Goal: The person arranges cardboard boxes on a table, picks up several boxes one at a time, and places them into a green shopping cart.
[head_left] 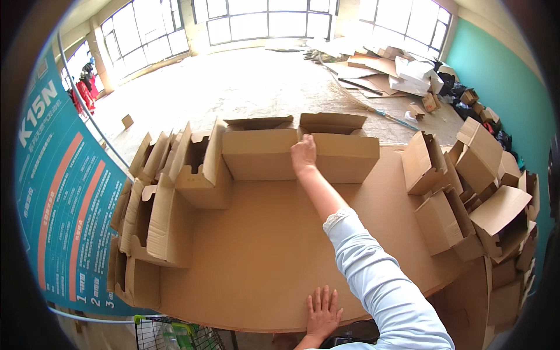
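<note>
My right hand point(303, 154) reaches across the tabletop, its fingers closed at the upper left edge of an open-topped brown cardboard box point(344, 157) at the back. Directly left of it stands another cardboard box point(259, 153), also open at the top. My left hand point(324, 315) lies flat near the front edge of the cardboard-covered table point(262, 245), fingers spread and holding nothing. The fingertips of my right hand are partly hidden, so the exact grip on the box wall is hard to see.
Several open boxes point(169, 224) line the left side. More boxes point(443, 219) are heaped at the right edge. A blue banner point(70, 204) stands left, a wire basket point(175, 333) below the front edge. Flattened cardboard point(373, 67) is piled on the floor behind.
</note>
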A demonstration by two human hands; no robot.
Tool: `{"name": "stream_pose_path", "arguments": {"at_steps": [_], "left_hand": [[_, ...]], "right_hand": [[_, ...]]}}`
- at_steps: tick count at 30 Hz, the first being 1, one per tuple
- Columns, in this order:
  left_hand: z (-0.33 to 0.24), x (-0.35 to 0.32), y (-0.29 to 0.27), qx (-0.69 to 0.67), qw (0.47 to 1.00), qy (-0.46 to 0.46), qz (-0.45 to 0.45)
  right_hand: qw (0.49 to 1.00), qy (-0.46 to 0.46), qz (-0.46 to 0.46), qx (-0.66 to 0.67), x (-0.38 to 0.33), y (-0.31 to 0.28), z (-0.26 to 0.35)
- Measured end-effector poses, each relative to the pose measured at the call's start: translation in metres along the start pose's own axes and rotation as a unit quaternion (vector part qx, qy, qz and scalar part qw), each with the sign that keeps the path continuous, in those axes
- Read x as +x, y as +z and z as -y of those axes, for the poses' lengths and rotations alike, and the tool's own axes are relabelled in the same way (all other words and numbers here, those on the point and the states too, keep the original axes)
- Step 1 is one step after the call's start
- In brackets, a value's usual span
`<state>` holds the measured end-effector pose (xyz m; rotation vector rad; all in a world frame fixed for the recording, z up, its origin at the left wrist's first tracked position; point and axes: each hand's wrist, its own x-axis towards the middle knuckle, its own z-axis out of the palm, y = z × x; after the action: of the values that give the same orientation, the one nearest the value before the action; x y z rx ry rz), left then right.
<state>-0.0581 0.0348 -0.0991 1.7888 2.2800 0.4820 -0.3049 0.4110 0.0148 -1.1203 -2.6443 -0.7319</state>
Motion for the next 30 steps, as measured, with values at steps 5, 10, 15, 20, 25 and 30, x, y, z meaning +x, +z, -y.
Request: {"name": "stream_pose_path", "arguments": {"at_steps": [5, 10, 15, 20, 25, 30], "left_hand": [[0.000, -0.002, -0.006, 0.020, 1.000, 0.001, 0.004], [-0.001, -0.003, -0.008, 0.022, 1.000, -0.002, -0.001], [-0.001, -0.005, -0.006, 0.010, 1.000, 0.005, -0.020], [-0.002, -0.006, -0.009, -0.035, 0.998, 0.002, -0.045], [0.008, 0.004, -0.002, -0.376, 0.899, -0.133, -0.182], [0.035, -0.025, -0.040, -0.330, 0.921, -0.098, -0.181]], "right_hand": [[0.997, 0.037, -0.031, 0.068, -0.002, 0.008, -0.015], [0.994, -0.041, 0.084, 0.064, -0.034, -0.023, -0.030], [0.985, -0.137, 0.107, 0.003, -0.099, -0.045, -0.066], [0.979, -0.202, 0.005, 0.004, -0.178, -0.061, -0.102], [0.956, -0.285, -0.024, 0.063, -0.266, -0.104, -0.086], [0.900, -0.389, 0.037, 0.193, -0.355, -0.171, -0.043]]}}
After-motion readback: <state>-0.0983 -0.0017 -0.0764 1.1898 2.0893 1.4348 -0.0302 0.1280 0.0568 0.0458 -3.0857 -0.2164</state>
